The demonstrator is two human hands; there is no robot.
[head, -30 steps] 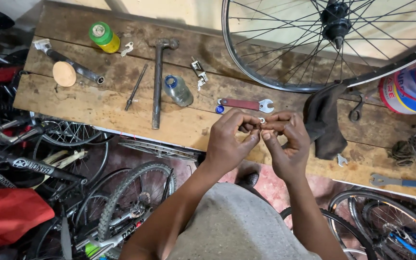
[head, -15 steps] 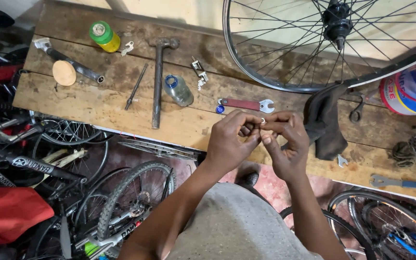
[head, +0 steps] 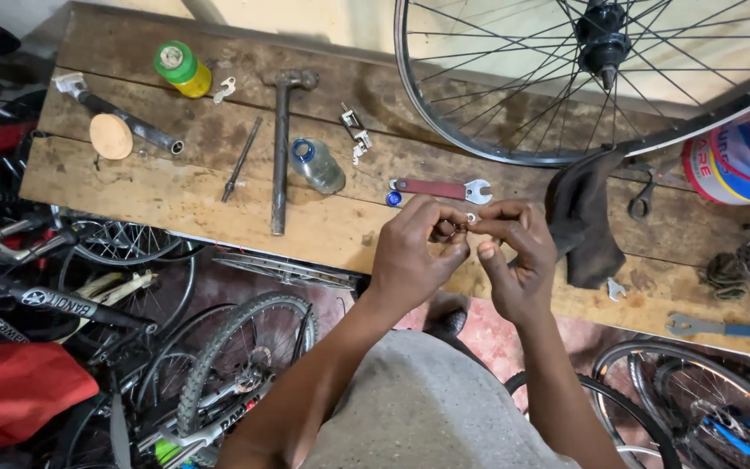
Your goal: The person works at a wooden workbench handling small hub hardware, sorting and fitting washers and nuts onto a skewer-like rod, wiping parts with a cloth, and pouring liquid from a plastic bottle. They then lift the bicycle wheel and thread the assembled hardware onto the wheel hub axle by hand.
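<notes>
Bicycle wheel [head: 618, 78] leans behind the wooden table [head: 175, 200]. Left hand [head: 414, 252] and right hand [head: 518, 256] meet above its front edge, fingertips pinched on a small metal ring [head: 447, 229]. Slip risk: ring drops among bikes below.

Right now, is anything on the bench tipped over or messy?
Yes. The clear plastic bottle lies on its side beside the hammer, and a dark rag lies crumpled on the wooden bench. Nothing looks spilled.
</notes>
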